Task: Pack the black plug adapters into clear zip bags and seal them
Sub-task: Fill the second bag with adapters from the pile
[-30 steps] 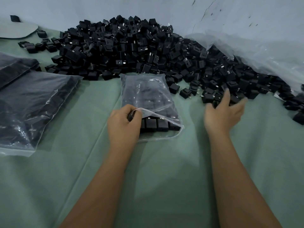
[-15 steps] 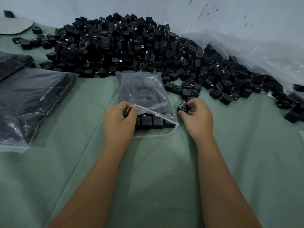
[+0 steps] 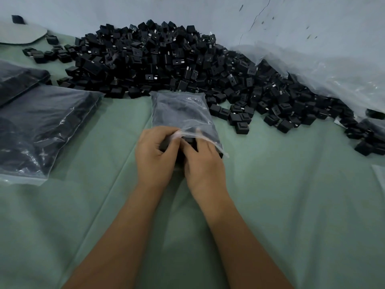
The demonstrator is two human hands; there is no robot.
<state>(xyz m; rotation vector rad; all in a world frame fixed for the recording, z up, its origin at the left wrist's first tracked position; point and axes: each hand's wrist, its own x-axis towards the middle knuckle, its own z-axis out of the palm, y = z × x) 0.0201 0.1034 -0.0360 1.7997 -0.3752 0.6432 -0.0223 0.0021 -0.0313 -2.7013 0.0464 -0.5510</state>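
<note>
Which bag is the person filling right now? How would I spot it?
Find the big pile of black adapters on the green cloth. The small clear bag lies just below it. Unlike the flat bags at left, both hands are at its open mouth.

Cloth [image 3: 291, 205] under my hands: plain pale green. Adapters [image 3: 166, 59] heaped beyond it: black, small silver prongs. Bag [image 3: 181, 109] on cloth: clear, contents dark. Wall [image 3: 145, 9] behind heap: pale blue-grey, dark specks, thin crack.

no readable text, labels or brands on adapters [image 3: 166, 59], bags [image 3: 179, 109]
</note>
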